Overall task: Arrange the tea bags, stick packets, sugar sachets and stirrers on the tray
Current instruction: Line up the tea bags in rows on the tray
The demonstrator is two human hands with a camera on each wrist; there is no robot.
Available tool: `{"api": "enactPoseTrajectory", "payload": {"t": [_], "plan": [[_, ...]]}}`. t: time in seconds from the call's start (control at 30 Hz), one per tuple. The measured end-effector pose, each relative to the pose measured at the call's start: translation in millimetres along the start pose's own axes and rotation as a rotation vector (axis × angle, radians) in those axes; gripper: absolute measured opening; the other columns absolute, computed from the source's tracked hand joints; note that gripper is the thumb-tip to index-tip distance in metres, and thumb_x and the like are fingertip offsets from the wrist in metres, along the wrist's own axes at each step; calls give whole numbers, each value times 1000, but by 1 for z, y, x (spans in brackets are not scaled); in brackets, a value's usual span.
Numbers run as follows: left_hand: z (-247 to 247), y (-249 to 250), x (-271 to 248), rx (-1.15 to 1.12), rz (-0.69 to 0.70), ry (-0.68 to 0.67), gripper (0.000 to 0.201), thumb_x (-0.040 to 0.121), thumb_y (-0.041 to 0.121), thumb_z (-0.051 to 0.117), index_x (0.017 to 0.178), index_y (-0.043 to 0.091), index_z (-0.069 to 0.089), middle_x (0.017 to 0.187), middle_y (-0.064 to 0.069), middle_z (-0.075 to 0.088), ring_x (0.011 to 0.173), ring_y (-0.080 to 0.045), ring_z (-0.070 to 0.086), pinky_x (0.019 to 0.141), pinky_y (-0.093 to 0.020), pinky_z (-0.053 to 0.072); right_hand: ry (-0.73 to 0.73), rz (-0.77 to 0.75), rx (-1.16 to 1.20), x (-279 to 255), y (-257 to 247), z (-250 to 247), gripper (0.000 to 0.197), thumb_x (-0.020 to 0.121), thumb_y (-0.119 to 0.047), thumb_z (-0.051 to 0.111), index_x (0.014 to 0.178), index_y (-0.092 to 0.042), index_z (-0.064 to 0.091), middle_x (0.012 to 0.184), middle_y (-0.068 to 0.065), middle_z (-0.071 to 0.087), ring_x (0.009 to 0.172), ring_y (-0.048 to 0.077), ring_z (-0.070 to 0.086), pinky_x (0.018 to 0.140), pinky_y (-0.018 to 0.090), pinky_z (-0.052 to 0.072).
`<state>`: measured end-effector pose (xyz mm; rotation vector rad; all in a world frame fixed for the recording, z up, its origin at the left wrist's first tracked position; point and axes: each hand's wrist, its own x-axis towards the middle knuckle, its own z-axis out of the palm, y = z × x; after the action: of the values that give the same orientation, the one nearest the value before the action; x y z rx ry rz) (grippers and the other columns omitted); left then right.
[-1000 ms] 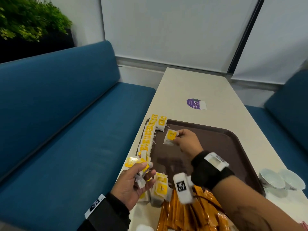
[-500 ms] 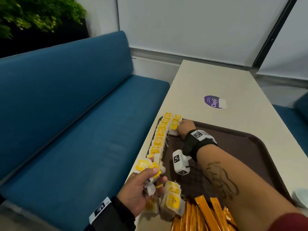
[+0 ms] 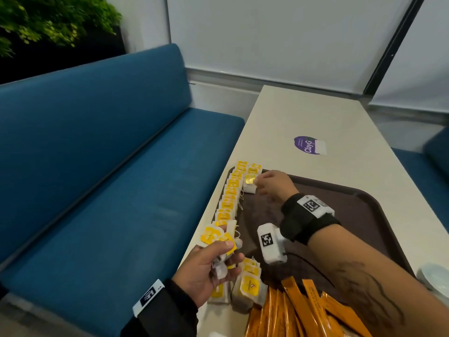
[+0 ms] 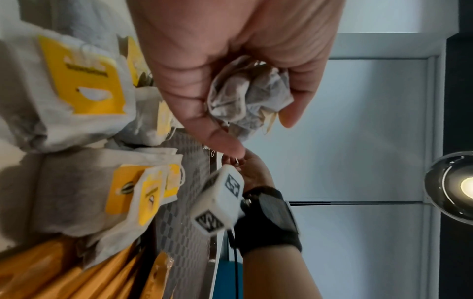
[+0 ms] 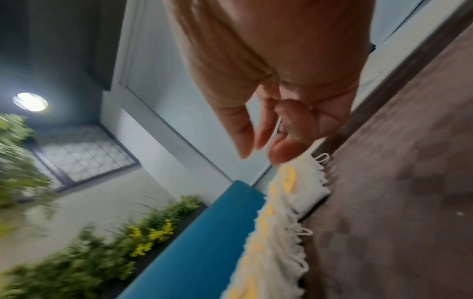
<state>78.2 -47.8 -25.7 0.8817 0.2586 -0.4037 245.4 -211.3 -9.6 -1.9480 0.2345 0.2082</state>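
The left hand (image 3: 209,266) holds a bunch of tea bags (image 3: 216,237) tight by the brown tray's (image 3: 364,215) near left corner. The right hand (image 3: 274,184), fingers loose, touches one tea bag (image 3: 249,184) beside the row of tea bags (image 3: 230,193) along the tray's left edge.

Head view looks down; close wrist views share its brown tray (image 3: 359,198).

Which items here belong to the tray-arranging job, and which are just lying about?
Job: tea bags in a row, tea bags held in left hand, right hand, orange stick packets, brown tray.
Lying about: purple sticker, white dish, plant.
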Motion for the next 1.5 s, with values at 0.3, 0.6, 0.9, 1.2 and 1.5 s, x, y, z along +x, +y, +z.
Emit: {"api": "enactPoseTrajectory", "payload": {"t": [0.3,0.6,0.9,1.2,1.5], "plan": [[9,-8,-1,163,60,-10,31,87,-2,55,116,9,59,87,-11,66,68,-17,65,52,-24,52,-431,-12,27,-129,7,-4,30,73,-40,75,74,-14,59,63,0,61,51,9,52,43,20,31],[17,-13,-10,208,70,-117,28,87,-4,52,105,16,63,78,-6,66,63,-15,63,46,-21,48,-295,-28,174,-159,18,-14,24,87,-32,63,81,-10,59,68,5,64,55,11,57,43,18,37],[14,-13,-17,224,71,-129,34,76,4,65,106,19,63,82,-6,68,68,-14,65,49,-22,48,-282,-32,260,-168,31,-11,15,80,-16,70,92,-8,66,73,3,67,63,11,59,60,31,38],[8,-9,-25,197,47,-120,28,87,-1,52,103,19,63,77,-6,70,64,-14,64,47,-22,46,-397,10,356,-167,30,-8,58,56,-30,82,105,-9,62,117,30,59,72,24,56,56,32,43],[8,-2,-31,69,-89,-150,37,67,7,59,103,15,60,77,-13,70,63,-22,69,41,-19,46,-458,39,414,-161,38,-6,28,55,-28,88,70,-18,67,109,36,56,63,22,49,42,20,37]]}}
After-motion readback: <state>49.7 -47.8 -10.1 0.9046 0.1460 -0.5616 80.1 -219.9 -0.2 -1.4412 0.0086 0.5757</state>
